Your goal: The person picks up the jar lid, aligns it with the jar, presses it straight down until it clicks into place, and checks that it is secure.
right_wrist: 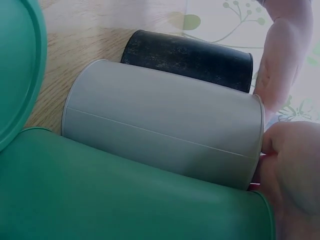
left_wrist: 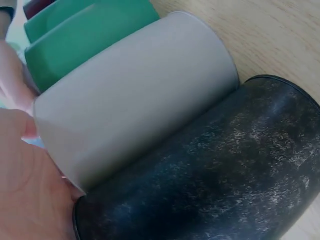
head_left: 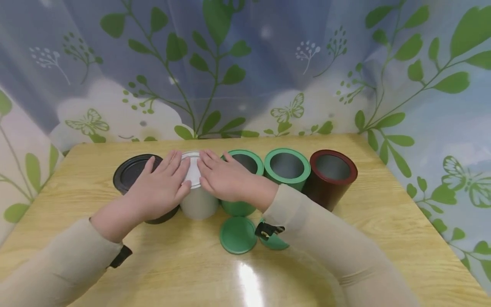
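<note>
A white lid (head_left: pixel 192 171) covers the pale grey can (head_left: pixel 199 204), which stands upright in the row. Both hands lie on top of it with straight fingers: the left hand (head_left: pixel 157 187) presses its left side, the right hand (head_left: pixel 229 175) its right side. Under the left hand, partly hidden, is a black can with a black lid (head_left: pixel 130 171). Beneath the right palm and wrist stands an uncovered green can (head_left: pixel 238 209). In the left wrist view the grey can (left_wrist: pixel 140 95) touches the scuffed black can (left_wrist: pixel 215 165).
A second uncovered green can (head_left: pixel 287 166) and an uncovered dark red can (head_left: pixel 326 187) continue the row rightward. In front lie two green lids (head_left: pixel 238 235), one partly under the right sleeve. The wooden table (head_left: pixel 172 264) meets a leaf-patterned curtain (head_left: pixel 245 85) behind.
</note>
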`<state>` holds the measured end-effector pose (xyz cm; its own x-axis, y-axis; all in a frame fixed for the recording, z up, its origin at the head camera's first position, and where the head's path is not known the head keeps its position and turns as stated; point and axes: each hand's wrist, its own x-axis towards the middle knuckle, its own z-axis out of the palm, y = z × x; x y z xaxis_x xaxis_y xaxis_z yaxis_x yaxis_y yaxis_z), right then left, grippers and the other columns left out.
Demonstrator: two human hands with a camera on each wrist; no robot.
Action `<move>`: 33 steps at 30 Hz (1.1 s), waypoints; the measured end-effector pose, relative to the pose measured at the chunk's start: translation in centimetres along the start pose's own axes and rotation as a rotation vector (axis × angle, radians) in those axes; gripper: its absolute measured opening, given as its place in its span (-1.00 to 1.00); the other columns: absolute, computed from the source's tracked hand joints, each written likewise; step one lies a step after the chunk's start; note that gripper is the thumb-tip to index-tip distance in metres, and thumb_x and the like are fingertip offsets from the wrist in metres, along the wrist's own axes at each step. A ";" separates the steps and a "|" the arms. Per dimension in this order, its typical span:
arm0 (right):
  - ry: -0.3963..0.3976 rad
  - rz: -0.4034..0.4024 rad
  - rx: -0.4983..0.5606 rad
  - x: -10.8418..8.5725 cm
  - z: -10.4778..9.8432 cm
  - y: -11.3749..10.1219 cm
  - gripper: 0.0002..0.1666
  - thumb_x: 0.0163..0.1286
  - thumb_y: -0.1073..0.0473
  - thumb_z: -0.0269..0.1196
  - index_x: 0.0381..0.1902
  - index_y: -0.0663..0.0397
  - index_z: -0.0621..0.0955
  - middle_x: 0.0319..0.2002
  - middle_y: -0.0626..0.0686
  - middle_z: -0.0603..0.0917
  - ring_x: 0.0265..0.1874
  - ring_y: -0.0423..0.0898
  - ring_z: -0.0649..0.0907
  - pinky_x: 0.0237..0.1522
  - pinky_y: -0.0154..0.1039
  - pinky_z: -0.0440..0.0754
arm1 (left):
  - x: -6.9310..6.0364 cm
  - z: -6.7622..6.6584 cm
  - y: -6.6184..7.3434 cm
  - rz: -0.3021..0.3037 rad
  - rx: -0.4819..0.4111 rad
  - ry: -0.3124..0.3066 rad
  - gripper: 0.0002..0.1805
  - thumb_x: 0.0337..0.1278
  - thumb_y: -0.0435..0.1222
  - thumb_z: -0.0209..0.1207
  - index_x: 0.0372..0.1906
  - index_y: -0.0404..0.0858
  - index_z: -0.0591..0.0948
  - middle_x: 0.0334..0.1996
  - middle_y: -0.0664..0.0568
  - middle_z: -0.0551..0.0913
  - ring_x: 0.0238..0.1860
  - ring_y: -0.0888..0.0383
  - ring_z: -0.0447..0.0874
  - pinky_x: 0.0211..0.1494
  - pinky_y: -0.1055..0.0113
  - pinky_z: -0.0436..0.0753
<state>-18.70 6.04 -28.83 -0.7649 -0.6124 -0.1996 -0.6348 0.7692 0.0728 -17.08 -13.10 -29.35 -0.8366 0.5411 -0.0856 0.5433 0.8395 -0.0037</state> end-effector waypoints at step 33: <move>0.015 0.091 -0.014 -0.3 0.2 -0.7 -0.34 0.53 -0.10 -0.41 0.48 0.05 -0.05 0.47 0.01 -0.13 0.43 -0.11 -0.14 0.39 0.02 -0.15 | 1.0 -0.3 -0.8 0.029 -0.063 -0.062 -0.15 0.33 0.24 -0.49 0.46 -0.29 -0.08 0.46 -0.12 -0.15 0.44 -0.07 -0.24 0.32 -0.26 -0.20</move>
<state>-18.04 5.72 -29.04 -0.8211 -0.5429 -0.1764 -0.5640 0.8192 0.1040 -18.37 -13.18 -29.18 -0.8137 0.5624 -0.1466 0.5598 0.8263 0.0625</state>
